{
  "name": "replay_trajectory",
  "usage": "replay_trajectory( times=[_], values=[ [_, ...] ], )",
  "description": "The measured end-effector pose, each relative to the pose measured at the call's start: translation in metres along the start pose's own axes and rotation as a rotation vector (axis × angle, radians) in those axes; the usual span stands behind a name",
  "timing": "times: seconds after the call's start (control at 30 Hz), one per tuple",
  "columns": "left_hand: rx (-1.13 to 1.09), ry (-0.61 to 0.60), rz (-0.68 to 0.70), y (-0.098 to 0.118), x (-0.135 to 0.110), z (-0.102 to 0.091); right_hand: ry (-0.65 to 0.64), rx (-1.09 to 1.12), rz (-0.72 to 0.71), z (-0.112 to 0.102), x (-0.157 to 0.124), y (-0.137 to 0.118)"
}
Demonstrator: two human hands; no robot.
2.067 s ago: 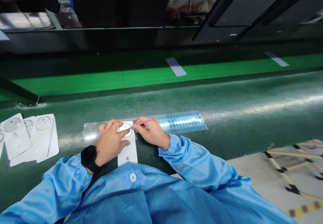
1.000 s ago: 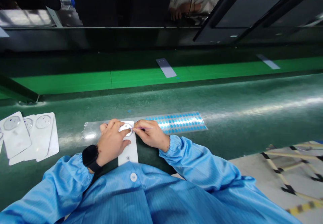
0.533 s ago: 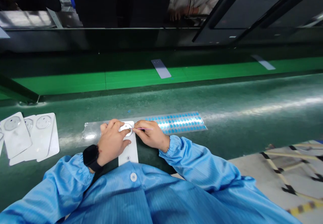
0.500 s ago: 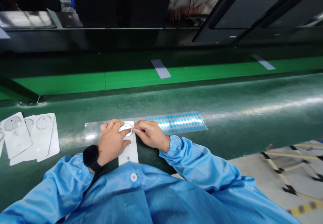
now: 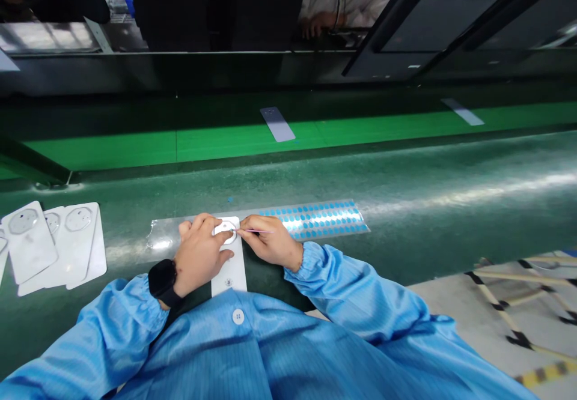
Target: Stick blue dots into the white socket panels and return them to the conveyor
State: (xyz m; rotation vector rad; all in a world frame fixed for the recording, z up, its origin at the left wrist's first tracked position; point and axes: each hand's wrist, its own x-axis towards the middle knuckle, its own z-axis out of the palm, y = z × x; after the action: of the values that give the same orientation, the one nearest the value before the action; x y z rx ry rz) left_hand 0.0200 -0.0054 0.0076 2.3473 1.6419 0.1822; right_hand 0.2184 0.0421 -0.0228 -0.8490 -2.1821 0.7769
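Right fingertips (image 5: 246,226) pinch a thin pink pick (image 5: 259,230), its tip touching a white ring (image 5: 228,228) on a white card (image 5: 229,277). Left fingers (image 5: 198,223) spread, pressing beside and over the ring. A sheet of blue dots (image 5: 318,220) lies just right, more white cards (image 5: 74,238) left, on a green belt (image 5: 406,208).

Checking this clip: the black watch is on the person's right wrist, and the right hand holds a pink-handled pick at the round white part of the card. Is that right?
No: the black watch is on the left wrist, not the right, as the head view shows. The rest stands: the right hand holds the pink-handled pick at the round white part of the card.
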Motion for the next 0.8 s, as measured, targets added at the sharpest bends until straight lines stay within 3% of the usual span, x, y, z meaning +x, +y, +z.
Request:
replay_trajectory(
  times=[0.37,0.47,0.6,0.8],
  values=[
    [-0.014,-0.012,-0.022,0.001,0.001,-0.001,0.003,-0.004,0.015,0.001,0.000,0.001],
    [-0.034,-0.016,-0.042,-0.001,0.001,-0.001,0.049,0.144,0.179,0.001,0.002,0.001],
    [-0.064,-0.037,-0.079,-0.004,0.006,-0.003,0.238,0.528,0.452,-0.001,0.011,0.001],
    [-0.073,-0.105,-0.155,0.004,0.016,-0.015,0.414,0.714,0.550,-0.011,0.023,0.008]
  ],
)
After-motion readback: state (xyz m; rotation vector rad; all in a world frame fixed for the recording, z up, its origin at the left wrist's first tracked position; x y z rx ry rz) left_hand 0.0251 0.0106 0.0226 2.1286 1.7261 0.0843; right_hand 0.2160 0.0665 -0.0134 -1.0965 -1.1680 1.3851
